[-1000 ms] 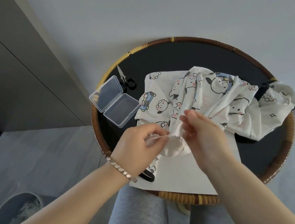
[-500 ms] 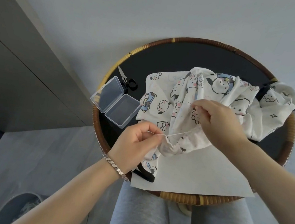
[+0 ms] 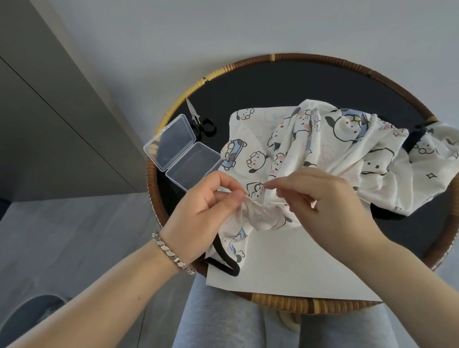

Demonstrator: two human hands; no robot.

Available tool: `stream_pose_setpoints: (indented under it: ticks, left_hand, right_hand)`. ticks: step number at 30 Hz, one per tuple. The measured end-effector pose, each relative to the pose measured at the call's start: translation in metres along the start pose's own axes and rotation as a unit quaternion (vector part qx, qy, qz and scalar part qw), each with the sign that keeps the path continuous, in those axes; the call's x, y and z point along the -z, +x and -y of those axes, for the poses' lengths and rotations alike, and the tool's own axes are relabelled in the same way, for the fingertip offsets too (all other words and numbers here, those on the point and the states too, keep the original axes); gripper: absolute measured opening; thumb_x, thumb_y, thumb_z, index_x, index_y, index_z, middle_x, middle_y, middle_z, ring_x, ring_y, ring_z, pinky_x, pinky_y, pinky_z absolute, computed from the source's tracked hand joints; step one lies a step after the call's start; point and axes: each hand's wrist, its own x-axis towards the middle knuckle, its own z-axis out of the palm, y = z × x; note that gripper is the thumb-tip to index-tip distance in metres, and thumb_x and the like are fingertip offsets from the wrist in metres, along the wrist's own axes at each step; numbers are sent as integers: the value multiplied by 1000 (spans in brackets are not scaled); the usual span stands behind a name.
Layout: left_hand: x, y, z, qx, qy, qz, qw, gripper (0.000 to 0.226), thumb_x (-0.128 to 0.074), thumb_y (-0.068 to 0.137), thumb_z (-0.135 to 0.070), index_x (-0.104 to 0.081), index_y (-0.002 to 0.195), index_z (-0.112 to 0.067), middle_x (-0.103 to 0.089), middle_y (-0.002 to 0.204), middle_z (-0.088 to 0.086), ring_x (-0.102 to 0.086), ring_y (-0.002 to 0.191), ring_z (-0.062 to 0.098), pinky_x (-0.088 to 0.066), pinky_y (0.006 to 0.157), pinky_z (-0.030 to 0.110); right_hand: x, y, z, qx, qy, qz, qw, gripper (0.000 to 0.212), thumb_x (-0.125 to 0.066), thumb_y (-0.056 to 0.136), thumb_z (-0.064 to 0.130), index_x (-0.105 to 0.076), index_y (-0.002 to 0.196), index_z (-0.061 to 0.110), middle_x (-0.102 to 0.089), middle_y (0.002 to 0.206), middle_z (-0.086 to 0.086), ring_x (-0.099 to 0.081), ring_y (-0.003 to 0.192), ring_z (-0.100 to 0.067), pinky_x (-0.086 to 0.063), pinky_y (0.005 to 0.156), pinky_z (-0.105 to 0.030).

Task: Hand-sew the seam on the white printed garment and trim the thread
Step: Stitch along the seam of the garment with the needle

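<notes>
The white printed garment (image 3: 327,145) is lying on the round rattan-rimmed tray table (image 3: 293,303), with its near edge lifted off the surface and bunched between the two hands. Nearest the camera, the left hand (image 3: 203,211), wearing a metal bracelet (image 3: 172,253), is pinching a gathered fold of the cloth between thumb and forefinger, the other fingers curling under it. Just beside it, the right hand (image 3: 326,203) is closing thumb and forefinger on a thin glint at the fabric that I judge to be the needle (image 3: 265,188); its other fingers are loosely curled. The thread itself is too fine to make out.

Under the hands a white paper sheet (image 3: 284,261) is covering the near part of the table, and a black strap (image 3: 225,266) is trailing from the garment's lower edge. Farther back on the left, a clear plastic box (image 3: 183,153) is sitting open, and behind it the small scissors (image 3: 203,121) are lying untouched, well apart from both hands. The bulk of the garment is spreading in folds toward the far right rim.

Judging from this, the seam is mid-stitching: sewing is going on, how many stitches are in I cannot tell, and knotting off and trimming the thread are not yet done.
</notes>
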Motion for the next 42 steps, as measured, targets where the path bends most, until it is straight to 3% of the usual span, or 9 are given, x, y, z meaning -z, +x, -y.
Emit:
stream_pose_setpoints:
  ticks: [4, 9, 13, 18, 24, 30, 33, 37, 42]
  left_hand:
    - [-1, 0, -2, -23, -4, 14, 1000, 8, -51, 88, -22, -52, 80, -19, -55, 48, -12, -35, 45, 6, -33, 48, 12]
    - [1, -1, 1, -33, -5, 16, 999, 6, -51, 85, -23, -51, 81, -19, -51, 48, -12, -33, 45, 3, -31, 48, 13]
    - [0, -1, 1, -35, -5, 16, 999, 9, -51, 89, -18, -51, 81, -18, -54, 51, -12, -37, 48, 6, -33, 50, 13]
    - [-1, 0, 1, -28, -7, 14, 999, 9, -50, 88, -20, -54, 81, -18, -58, 57, -11, -47, 57, 6, -40, 59, 14]
    - [0, 1, 5, -8, -26, 12, 1000, 10, -47, 82, -25, -58, 79, -24, -59, 67, -16, -54, 68, 0, -44, 69, 15]
    - [-10, -2, 5, -8, -44, 5, 999, 18, -45, 92, -7, -55, 81, -16, -58, 60, -20, -51, 59, -4, -40, 60, 8]
    - [-18, -5, 9, -14, -40, -18, 999, 11, -48, 89, -20, -55, 80, -19, -57, 61, -15, -48, 58, 1, -40, 57, 13]
    - [-26, -5, 8, -21, -53, -60, 997, 8, -48, 82, -28, -53, 78, -22, -55, 57, -9, -44, 59, 16, -38, 56, 25]
    - [-34, -2, 6, -10, -58, -95, 994, 7, -52, 81, -28, -53, 76, -23, -61, 57, -1, -50, 57, 22, -41, 55, 33]
  right_hand:
    - [-5, 0, 1, 42, -49, -2, 998, 25, -50, 85, 12, -73, 95, 14, -64, 79, -4, -50, 77, -7, -36, 68, -2]
    - [-9, 0, -1, 34, -50, -15, 998, 25, -50, 84, 10, -73, 94, 13, -64, 80, -5, -51, 78, -10, -37, 67, -12]
    - [-9, 0, 0, 38, -57, -1, 998, 25, -50, 84, 10, -73, 94, 13, -64, 80, -4, -51, 80, -10, -36, 69, -9]
    - [-8, 0, 5, 48, -31, 3, 998, 38, -38, 85, 24, -72, 93, 12, -66, 79, -4, -54, 81, -11, -40, 70, -12]
    - [-11, -1, 4, 19, 23, 3, 1000, 29, -46, 83, 9, -72, 93, 14, -62, 78, 10, -54, 75, 15, -38, 71, -2]
    - [-19, -5, 10, -31, 104, -16, 994, 26, -46, 83, 7, -71, 89, 9, -58, 74, 28, -55, 72, 17, -40, 68, -1]
    - [-20, -7, 13, -53, 122, -19, 991, 25, -51, 87, -2, -72, 85, 11, -60, 67, 28, -55, 71, 15, -38, 66, -1]
    - [-21, -10, 19, -100, 173, -26, 980, 39, -52, 88, 1, -63, 70, 33, -61, 62, 31, -53, 65, 12, -37, 62, -2]
    - [-23, -9, 22, -147, 245, -30, 958, 38, -52, 86, -2, -66, 70, 30, -63, 60, 21, -55, 61, 6, -41, 60, -5]
